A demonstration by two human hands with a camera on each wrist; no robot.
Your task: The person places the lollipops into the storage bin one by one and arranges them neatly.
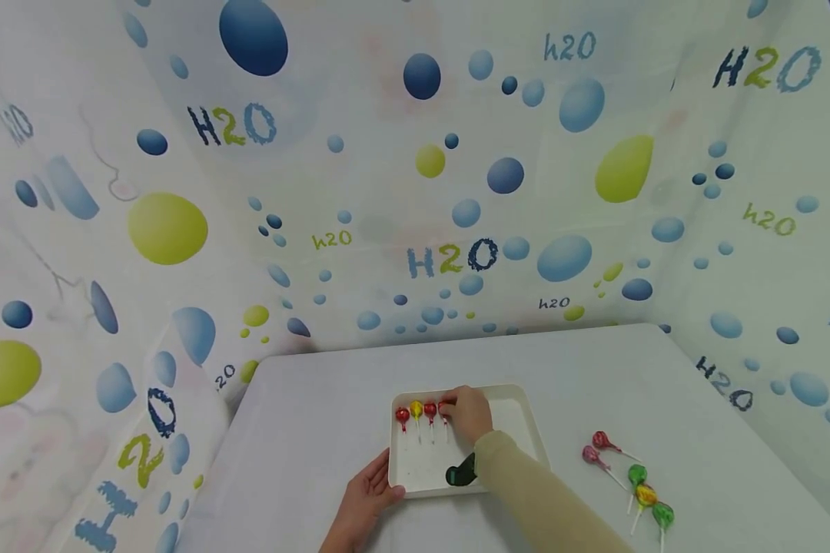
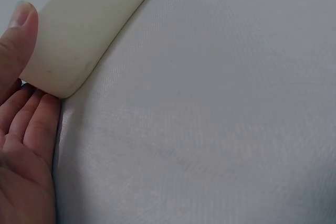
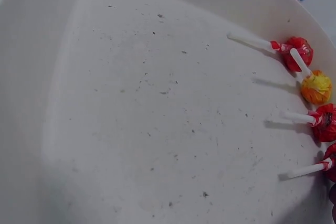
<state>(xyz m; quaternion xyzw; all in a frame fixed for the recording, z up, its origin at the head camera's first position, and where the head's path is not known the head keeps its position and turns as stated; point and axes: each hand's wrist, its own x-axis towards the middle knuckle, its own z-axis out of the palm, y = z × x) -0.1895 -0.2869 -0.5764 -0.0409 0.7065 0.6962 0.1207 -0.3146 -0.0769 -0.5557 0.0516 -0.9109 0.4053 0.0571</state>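
Observation:
A white rectangular tray [image 1: 422,461] lies on the table, with a row of lollipops along its back left. From the left they are a red lollipop [image 1: 403,415], a yellow lollipop [image 1: 416,408], another red lollipop [image 1: 430,411] and a fourth red lollipop [image 1: 444,410]. My right hand [image 1: 469,415] pinches that fourth one by its wrapped head; in the right wrist view its stick points into the tray like the others. My left hand [image 1: 366,499] grips the tray's front left corner, thumb at the rim and fingers against the outer wall [image 2: 79,40].
Right of the tray, several lollipops lie loose on the white tablecloth [image 1: 304,445]: a red one [image 1: 600,439], a pink one [image 1: 591,455], a green one [image 1: 637,475], a yellow-red one [image 1: 645,495] and another green one [image 1: 662,514]. A patterned curtain [image 1: 373,192] rises behind the table.

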